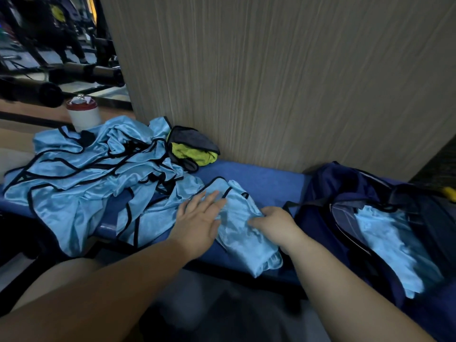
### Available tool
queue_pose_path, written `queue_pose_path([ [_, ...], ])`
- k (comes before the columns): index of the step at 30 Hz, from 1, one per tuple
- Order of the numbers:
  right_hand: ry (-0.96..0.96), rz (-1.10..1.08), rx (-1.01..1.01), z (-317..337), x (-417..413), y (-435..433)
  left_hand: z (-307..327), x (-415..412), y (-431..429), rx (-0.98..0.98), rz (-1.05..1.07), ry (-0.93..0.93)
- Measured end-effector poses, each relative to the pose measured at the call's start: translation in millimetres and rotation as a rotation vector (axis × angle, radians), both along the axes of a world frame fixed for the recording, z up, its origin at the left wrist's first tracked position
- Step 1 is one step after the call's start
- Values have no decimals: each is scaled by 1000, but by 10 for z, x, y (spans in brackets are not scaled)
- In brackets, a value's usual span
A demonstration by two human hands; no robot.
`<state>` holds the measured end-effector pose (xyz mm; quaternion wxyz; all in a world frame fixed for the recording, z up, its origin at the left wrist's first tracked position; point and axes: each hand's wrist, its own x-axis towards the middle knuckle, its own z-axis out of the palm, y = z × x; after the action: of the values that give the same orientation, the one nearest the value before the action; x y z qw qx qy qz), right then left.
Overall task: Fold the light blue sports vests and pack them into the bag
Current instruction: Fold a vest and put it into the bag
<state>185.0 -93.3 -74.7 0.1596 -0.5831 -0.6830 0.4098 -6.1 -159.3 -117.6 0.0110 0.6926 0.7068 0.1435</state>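
1. Head view: my left grip (199, 218) lies flat, fingers straight, on the folded vest (244, 240). My right grip (274, 224) looks to pinch its right edge.
2. The folded vest reaches the bench (259, 178) front edge, between the vest pile (86, 164) and the open bag (320, 193). Bare bench lies behind it.
3. The can (84, 114) label is too blurred to read.

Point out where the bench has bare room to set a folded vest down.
Bare blue padded bench lies between the yellow-and-grey cloth, the wood-grain wall panel, the dark navy fabric bag and the folded light blue vest. Left of that, the heap of crumpled light blue vests crowds it.
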Motion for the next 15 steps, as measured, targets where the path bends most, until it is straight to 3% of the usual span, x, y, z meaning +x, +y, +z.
queue_pose_path([
  [4, 354, -144, -179, 70, 146, 25, 46, -10, -16, -22, 109, -108],
  [7, 522, -196, -286, 125, 230, 34, 67, 53, 21, 104, 169, -271],
  [9, 593, -241, -327, 152, 257, 32, 129, 145, 56, 175, 174, -435],
  [12, 709, -337, -411, 175, 276, 39, 315, 367, 57, 71, 191, -789],
  [15, 792, -380, -486, 214, 308, 49, 409, 521, 99, 16, 210, -990],
])
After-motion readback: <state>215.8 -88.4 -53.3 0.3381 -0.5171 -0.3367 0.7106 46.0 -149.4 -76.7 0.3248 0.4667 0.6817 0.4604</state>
